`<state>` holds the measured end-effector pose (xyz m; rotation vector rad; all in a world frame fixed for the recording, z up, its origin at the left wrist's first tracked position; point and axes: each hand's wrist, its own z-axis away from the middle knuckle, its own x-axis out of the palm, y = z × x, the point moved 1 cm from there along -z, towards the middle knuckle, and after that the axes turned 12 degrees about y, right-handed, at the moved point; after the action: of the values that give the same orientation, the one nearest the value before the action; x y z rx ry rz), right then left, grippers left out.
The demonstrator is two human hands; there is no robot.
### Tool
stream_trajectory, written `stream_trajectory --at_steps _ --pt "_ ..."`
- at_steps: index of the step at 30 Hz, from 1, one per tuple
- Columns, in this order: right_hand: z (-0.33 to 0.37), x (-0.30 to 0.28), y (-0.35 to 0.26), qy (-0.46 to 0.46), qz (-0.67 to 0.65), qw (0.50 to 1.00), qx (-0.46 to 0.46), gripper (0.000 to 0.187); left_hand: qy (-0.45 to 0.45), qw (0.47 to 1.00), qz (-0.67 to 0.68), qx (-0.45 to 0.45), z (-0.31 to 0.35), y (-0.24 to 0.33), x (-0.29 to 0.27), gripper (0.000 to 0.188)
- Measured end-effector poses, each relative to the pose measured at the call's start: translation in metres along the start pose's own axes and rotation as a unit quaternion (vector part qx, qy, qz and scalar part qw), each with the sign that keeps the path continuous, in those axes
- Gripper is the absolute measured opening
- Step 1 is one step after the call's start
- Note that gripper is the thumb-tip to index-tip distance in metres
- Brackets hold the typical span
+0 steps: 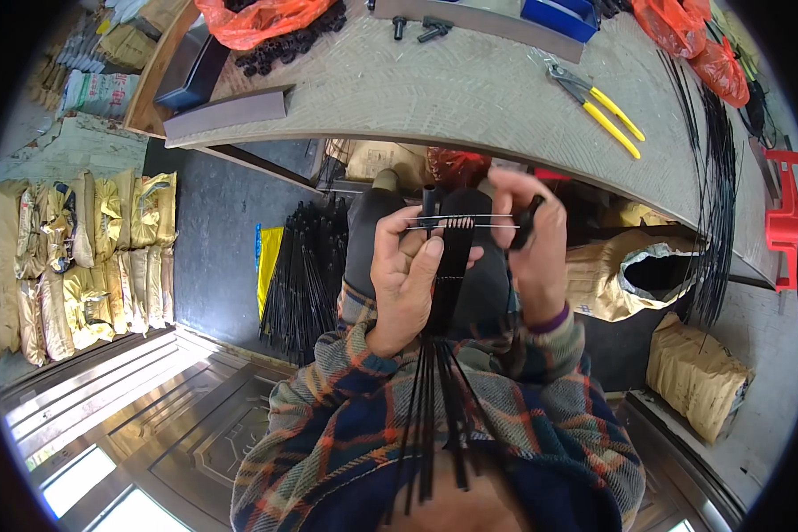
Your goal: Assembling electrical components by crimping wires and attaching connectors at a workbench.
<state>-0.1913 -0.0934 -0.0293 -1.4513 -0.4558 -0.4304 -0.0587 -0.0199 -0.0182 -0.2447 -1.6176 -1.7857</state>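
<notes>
"What does your left grip have?"

"My left grip (405, 275) is closed on the left end of two thin, straight silver metal rods (492, 215), the thumb just under a short, upright black tube (429, 197). A flat band of narrow black strands (453, 266) crosses both rods near their middle, and its loose tails fan out down in front of my chest."

"And the right?"

"My right grip (545, 253) is clamped around a stubby black piece (529, 222) near the rods' right ends (it's blurred, so I can't tell whether piece and rods touch)."

"Where is all this?"

"Above my lap, on my side of the wide grey surface (470, 97). On that surface lie pliers with long yellow handles (610, 129) and, left of them, a few small black cylindrical fittings (399, 28)."

"Anything by your legs?"

"At my left, a thick sheaf of long black strands (306, 275) beside a bright yellow sheet (269, 259). At my right, a tan paper sack (594, 275) gapes open."
</notes>
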Motion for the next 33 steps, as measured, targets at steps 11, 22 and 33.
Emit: stream_trajectory --at_steps 11,22,33 --pt "0.034 0.020 0.011 0.076 0.050 0.995 -0.049 0.021 0.011 0.999 -0.012 0.043 0.002 -0.002 -0.003 0.030" --pt "0.036 0.022 0.022 -0.054 0.110 0.992 0.020 0.010 -0.037 0.997 0.009 -0.063 -0.014 0.030 -0.017 0.024" --pt "0.046 0.040 0.014 -0.040 0.172 0.983 -0.038 0.015 0.003 0.997 -0.078 0.009 -0.013 0.031 -0.029 0.026"
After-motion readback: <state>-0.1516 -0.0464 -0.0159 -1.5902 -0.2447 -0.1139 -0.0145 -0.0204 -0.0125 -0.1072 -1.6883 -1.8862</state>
